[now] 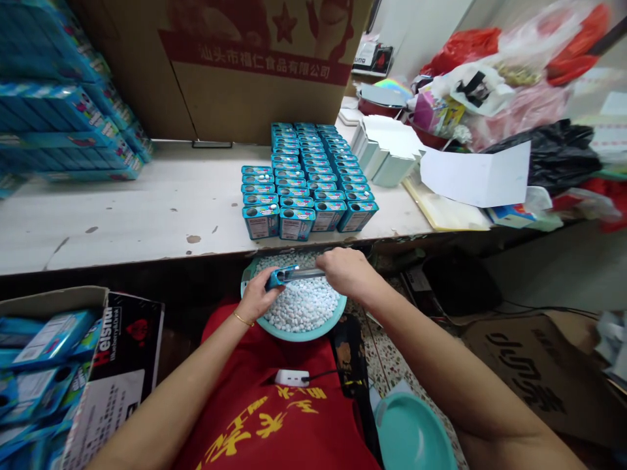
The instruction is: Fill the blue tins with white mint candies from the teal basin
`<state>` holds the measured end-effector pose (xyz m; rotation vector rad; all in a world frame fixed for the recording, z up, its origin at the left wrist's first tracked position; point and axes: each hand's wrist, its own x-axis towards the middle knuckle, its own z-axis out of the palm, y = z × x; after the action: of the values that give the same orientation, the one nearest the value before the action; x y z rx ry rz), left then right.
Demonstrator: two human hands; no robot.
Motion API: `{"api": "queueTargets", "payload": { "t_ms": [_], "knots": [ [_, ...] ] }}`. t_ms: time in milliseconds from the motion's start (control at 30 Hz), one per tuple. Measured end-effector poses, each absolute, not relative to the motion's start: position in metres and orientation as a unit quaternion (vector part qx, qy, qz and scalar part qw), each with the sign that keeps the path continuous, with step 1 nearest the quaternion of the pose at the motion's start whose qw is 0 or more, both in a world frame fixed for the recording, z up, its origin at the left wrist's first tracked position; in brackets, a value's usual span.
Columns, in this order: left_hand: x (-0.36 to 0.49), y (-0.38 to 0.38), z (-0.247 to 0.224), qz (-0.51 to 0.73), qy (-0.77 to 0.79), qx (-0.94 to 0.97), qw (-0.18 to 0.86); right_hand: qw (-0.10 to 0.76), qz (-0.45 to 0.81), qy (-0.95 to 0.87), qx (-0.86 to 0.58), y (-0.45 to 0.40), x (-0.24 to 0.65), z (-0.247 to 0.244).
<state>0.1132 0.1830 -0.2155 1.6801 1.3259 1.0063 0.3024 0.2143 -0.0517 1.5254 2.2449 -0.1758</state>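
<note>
My left hand (pixel 258 299) grips a small blue candy box (pixel 275 279), tilted over a bowl. In my closed right hand (pixel 341 267) is a narrow, see-through scoop (pixel 306 274), its far end at the box's opening. Whether the tip is inside the box I cannot tell. Below both hands, a turquoise bowl (pixel 300 337) holds a heap of small white candies (pixel 304 311). On the table edge above stand rows of similar blue candy boxes (pixel 296 223), upright, with round openings on top and a few white candies lying on some lids.
A large cardboard carton (pixel 245 98) stands behind the boxes on the white table (pixel 147 222). Packed blue boxes are stacked (pixel 73 124) at left. An open carton (pixel 122 365) holds more blue boxes. Plastic bags (pixel 519 72) and folded white card (pixel 386 147) lie right; a turquoise basin (pixel 416 431) is below.
</note>
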Motion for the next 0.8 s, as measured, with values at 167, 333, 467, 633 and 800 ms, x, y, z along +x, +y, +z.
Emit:
{"api": "queueTargets", "payload": {
  "t_ms": [167, 333, 467, 633, 800],
  "knots": [
    [0.092, 0.184, -0.225, 0.432, 0.522, 0.529, 0.512, 0.213, -0.074, 0.775, 0.59, 0.2, 0.37, -0.101],
    [0.102, 0.185, -0.249, 0.47, 0.479, 0.322, 0.668, 0.18, -0.115, 0.762, 0.611, 0.184, 0.371, -0.192],
    [0.124, 0.186, -0.257, 0.467, 0.468, 0.261, 0.703, 0.085, -0.161, 0.747, 0.64, 0.187, 0.338, -0.237],
    [0.115, 0.185, -0.246, 0.471, 0.459, 0.3, 0.691, -0.005, -0.216, 0.718, 0.661, 0.191, 0.341, -0.247],
    [0.083, 0.183, -0.233, 0.456, 0.509, 0.453, 0.573, -0.056, -0.244, 0.719, 0.648, 0.193, 0.363, -0.218]
  ]
}}
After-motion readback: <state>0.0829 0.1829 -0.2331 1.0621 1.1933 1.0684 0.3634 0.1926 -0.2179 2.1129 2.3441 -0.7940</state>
